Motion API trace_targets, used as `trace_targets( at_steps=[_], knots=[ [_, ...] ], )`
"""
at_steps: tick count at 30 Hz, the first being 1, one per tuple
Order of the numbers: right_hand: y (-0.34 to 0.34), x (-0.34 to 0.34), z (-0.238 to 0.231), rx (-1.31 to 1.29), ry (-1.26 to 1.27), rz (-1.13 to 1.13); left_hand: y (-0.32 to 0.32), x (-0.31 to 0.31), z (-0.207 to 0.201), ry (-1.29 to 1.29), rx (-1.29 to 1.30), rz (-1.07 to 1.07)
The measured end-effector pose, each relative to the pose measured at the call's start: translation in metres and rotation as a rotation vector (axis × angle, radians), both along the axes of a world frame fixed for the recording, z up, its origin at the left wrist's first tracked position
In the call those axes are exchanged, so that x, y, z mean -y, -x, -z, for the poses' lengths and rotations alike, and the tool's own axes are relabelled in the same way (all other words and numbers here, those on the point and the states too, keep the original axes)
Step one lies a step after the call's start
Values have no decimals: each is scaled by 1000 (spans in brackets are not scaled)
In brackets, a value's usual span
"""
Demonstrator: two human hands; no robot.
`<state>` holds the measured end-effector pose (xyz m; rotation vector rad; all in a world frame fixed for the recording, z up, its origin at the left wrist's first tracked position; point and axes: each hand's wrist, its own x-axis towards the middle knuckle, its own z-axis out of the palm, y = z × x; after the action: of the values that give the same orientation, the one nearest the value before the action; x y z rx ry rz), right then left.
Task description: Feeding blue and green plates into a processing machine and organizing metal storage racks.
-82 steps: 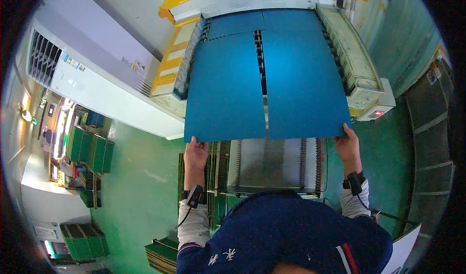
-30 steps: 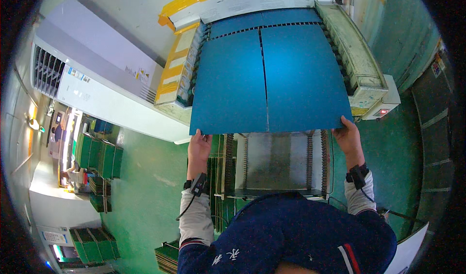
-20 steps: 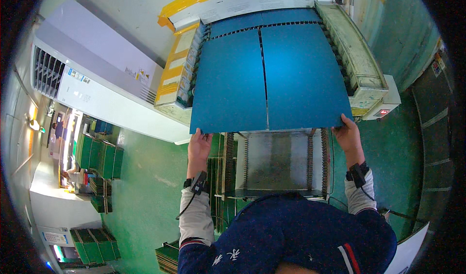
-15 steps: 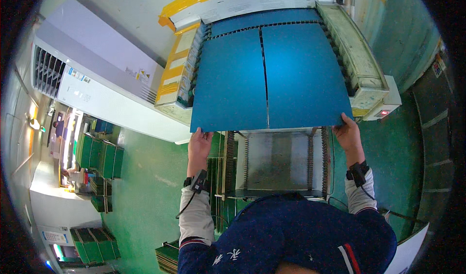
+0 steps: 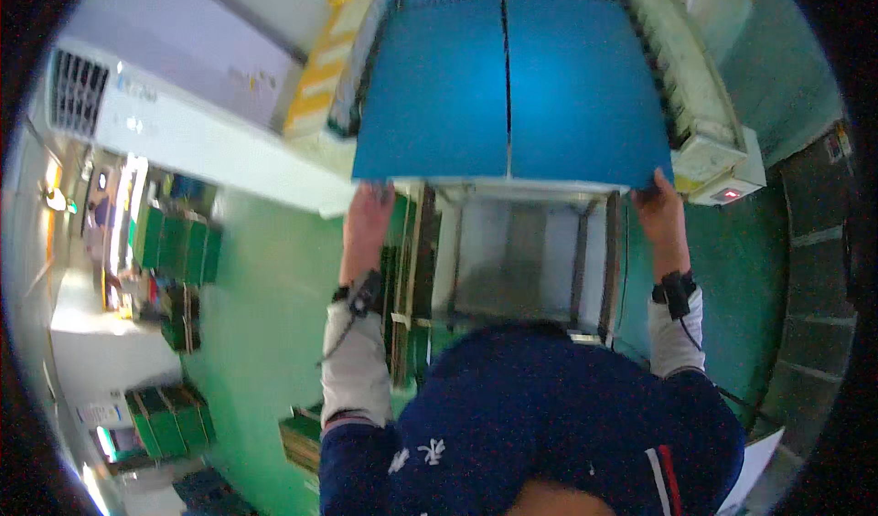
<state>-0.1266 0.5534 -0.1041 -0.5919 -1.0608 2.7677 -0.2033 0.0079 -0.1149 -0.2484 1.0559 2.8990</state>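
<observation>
1. Higher than before in the head view sat the left blue board (image 5: pixel 434 95), right blue board (image 5: pixel 585 95), left hand (image 5: pixel 370 207) and right hand (image 5: pixel 658 203).
2. Each hand pinched its board's outer near corner, perhaps keeping it flat.
3. Boards poked from the pale machine (image 5: pixel 692 73), side by side.

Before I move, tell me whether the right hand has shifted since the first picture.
Yes: the right hand has moved forward, judged against the red display.

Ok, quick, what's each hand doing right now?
Left hand: closed, holding the left panel by its near outer corner.
Right hand: closed, holding the right panel by its near outer corner.
</observation>
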Motion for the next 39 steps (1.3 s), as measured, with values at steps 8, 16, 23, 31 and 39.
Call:
trace_targets(
  at_steps=[8, 16, 23, 31, 39],
  knots=[
    [-24, 35, 9, 43, -4, -325, -93, 63, 71, -68, 199, -38],
    [-55, 95, 48, 162, -302, -739, -221, 79, 169, 129, 354, -173],
    [-85, 135, 94, 310, -789, -1039, -256, 74, 172, 13, 504, -148],
    [-117, 198, 97, 34, -1200, -1533, -264, 50, 138, 219, 595, -143],
    [-147, 223, 120, -61, -1485, -1446, -295, 49, 176, 286, 707, 10]
  ],
)
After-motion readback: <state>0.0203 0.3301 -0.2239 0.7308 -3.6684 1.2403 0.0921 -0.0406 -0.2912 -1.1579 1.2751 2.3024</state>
